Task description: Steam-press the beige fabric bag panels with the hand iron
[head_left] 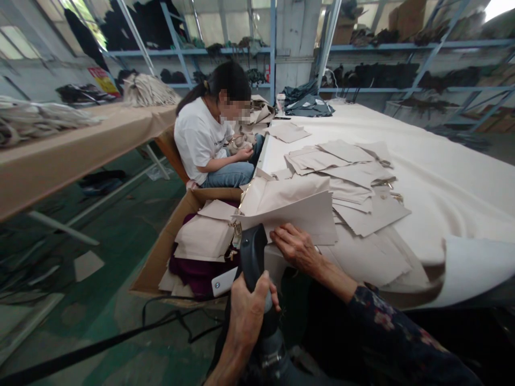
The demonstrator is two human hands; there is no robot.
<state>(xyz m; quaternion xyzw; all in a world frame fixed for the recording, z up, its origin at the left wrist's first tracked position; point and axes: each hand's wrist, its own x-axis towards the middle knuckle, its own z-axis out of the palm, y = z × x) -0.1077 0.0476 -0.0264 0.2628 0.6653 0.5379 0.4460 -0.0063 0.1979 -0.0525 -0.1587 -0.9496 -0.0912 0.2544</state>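
Observation:
My left hand (249, 305) is closed round the handle of a black handheld device with a curved head (252, 252), whose exact kind I cannot make out. Its head stands upright in front of a large beige fabric panel (293, 217) at the table's near edge. My right hand (295, 246) has its fingers bent at the lower edge of that panel, seemingly gripping it; the thumb is hidden. To the right lie several overlapping beige fabric pieces (354, 171), some with gold-coloured metal clasps (386, 185).
A cardboard box (155, 262) at the left holds beige pieces (205, 236), dark purple cloth (187, 271) and a white phone-like object (224, 282). A seated co-worker (205, 134) handles beige material beyond it. The white-covered table (434, 177) extends right. A black strap (100, 340) crosses lower left.

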